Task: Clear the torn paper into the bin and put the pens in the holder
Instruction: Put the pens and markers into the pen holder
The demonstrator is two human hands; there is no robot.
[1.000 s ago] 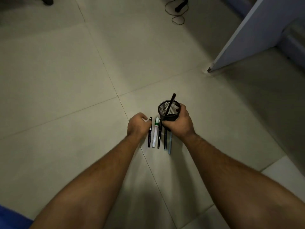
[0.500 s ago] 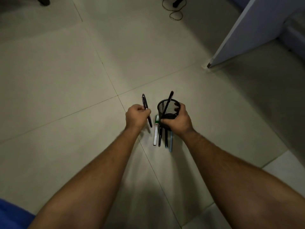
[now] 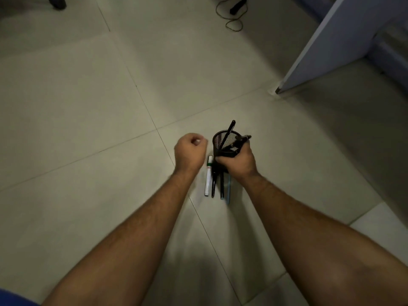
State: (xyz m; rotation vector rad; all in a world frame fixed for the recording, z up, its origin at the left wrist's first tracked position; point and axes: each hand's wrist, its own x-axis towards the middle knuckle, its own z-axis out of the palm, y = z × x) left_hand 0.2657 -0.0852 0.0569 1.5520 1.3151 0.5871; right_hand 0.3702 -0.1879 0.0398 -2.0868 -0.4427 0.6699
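A black mesh pen holder (image 3: 221,141) stands on the tiled floor, and my right hand (image 3: 239,163) is wrapped around its near side. One black pen (image 3: 228,132) leans upright inside it. A second black pen (image 3: 241,140) lies tilted across its right rim. My left hand (image 3: 189,152) hovers just left of the holder, curled into a fist with nothing visible in it. On the floor below the holder lie a white marker with a green band (image 3: 208,180), two black pens (image 3: 213,183) (image 3: 221,185) and a light blue pen (image 3: 228,192), side by side. No torn paper or bin is in view.
A blue-grey panel (image 3: 326,45) stands on the floor at the upper right. A loose cable (image 3: 231,21) lies at the top centre, and a dark caster (image 3: 57,1) sits at the top left. Blue cloth (image 3: 13,300) shows at the bottom left corner.
My left hand lifted a black pen from the row on the floor and carried it up to the holder. That pen now rests in the holder, and the hand is a bare fist.
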